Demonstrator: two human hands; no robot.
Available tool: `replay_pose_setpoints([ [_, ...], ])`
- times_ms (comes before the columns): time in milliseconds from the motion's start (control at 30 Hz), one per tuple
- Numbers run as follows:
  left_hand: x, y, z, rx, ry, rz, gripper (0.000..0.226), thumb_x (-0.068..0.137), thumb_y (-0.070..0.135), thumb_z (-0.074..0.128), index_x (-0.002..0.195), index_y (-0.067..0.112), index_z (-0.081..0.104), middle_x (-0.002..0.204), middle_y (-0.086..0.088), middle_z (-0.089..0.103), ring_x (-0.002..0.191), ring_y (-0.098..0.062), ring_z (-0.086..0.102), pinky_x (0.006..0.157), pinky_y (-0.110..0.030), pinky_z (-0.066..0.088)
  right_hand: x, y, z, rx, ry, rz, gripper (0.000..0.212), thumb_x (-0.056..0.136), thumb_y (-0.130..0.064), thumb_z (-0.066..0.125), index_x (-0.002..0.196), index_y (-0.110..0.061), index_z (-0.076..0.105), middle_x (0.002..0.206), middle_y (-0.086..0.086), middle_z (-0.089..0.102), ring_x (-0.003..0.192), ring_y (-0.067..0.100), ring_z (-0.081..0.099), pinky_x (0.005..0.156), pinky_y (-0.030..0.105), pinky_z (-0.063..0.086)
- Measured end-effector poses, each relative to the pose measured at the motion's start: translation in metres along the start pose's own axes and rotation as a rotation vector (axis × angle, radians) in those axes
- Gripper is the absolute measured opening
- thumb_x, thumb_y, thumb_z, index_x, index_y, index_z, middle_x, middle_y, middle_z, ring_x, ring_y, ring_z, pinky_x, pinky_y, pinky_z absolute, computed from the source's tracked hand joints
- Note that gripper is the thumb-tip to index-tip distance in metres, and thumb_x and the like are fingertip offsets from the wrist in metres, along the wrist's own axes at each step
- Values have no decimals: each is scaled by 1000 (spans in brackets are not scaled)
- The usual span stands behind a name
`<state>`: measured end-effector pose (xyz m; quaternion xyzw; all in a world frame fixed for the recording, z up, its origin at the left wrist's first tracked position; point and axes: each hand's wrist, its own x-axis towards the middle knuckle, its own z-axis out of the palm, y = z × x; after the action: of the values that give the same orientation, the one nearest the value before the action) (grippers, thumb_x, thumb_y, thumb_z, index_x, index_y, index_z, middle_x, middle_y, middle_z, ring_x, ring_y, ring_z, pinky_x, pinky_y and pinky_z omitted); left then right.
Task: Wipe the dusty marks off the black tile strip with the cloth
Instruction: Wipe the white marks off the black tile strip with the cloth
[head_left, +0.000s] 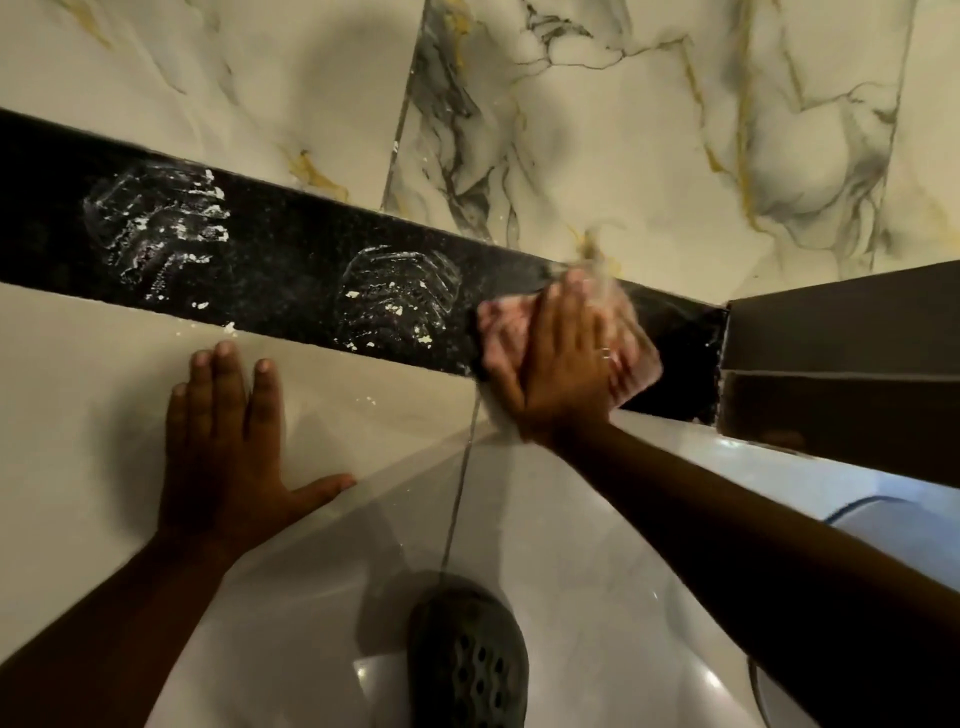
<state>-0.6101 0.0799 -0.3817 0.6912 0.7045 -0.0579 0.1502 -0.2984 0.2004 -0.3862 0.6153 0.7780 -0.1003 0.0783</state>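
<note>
A black speckled tile strip (291, 270) runs across the wall from upper left to mid right. Two white dusty shoe-print marks lie on it: one mark at the left (156, 223) and a second mark near the middle (400, 299). My right hand (561, 364) presses a pink cloth (501, 332) flat against the strip just right of the middle mark; its fingertips are blurred. My left hand (228, 441) lies flat with spread fingers on the pale tile below the strip and holds nothing.
Marbled white, grey and gold tiles (623, 130) cover the wall above the strip. A grey-brown ledge or frame (841, 364) juts in at the right end of the strip. A dark perforated shoe (467, 660) stands on the glossy white floor at the bottom.
</note>
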Motion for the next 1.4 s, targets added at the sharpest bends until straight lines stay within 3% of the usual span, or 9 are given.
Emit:
replay_pose_setpoints([
  [67,0,-2,0,7,-8,7,133,67,94,36,160,1,14,168,-29,-1,155,-49,3,124,-61,5,-18,27,-2,-90,-76,-388,84,99,-64,18,155,-1,22,160,29,11,150,46,6,121,61,11],
  [133,-1,-4,0,29,-5,15,133,68,94,37,160,1,16,168,-29,0,155,-49,4,124,-61,5,-18,66,-7,-103,-24,-515,83,98,-61,27,151,2,28,158,29,24,148,45,19,118,63,20],
  [300,0,-5,1,37,2,17,131,71,96,30,161,1,14,168,-29,0,156,-48,2,125,-59,2,-11,124,-12,19,53,108,84,96,-59,30,154,0,18,162,25,17,151,39,13,119,61,15],
  [567,1,-8,7,-4,51,27,130,69,94,32,161,5,12,168,-27,0,156,-47,2,125,-52,-6,19,122,-7,-20,100,373,83,95,-54,22,154,4,17,161,28,17,151,40,14,122,55,12],
  [867,0,-10,12,-39,42,6,129,69,95,29,163,10,2,170,-18,-12,156,-37,-13,125,-51,-10,-11,107,-8,38,35,439,94,94,-65,17,155,5,7,163,29,2,152,40,-2,124,48,-1],
  [1033,0,-8,10,-11,47,0,129,70,94,30,163,8,5,170,-23,-5,157,-43,-3,126,-52,-7,-3,110,-5,35,71,501,95,93,-69,16,155,3,7,163,29,3,152,40,0,123,47,-1],
  [1233,0,-9,6,32,65,15,125,74,92,34,162,5,11,168,-29,7,156,-47,7,125,-58,4,20,27,8,168,202,966,85,99,-61,19,156,1,8,165,23,4,153,36,3,122,48,-2],
  [1300,1,-9,6,16,70,22,125,74,92,36,162,5,12,167,-29,7,156,-46,7,125,-58,4,21,-14,7,219,175,848,81,102,-57,20,156,1,7,164,25,3,152,39,2,121,50,-4],
  [1400,0,-7,5,20,76,26,125,75,92,33,161,3,13,167,-30,7,156,-46,7,126,-58,5,-17,-70,15,168,133,147,72,105,-47,24,153,5,15,160,31,12,150,45,8,122,59,4],
])
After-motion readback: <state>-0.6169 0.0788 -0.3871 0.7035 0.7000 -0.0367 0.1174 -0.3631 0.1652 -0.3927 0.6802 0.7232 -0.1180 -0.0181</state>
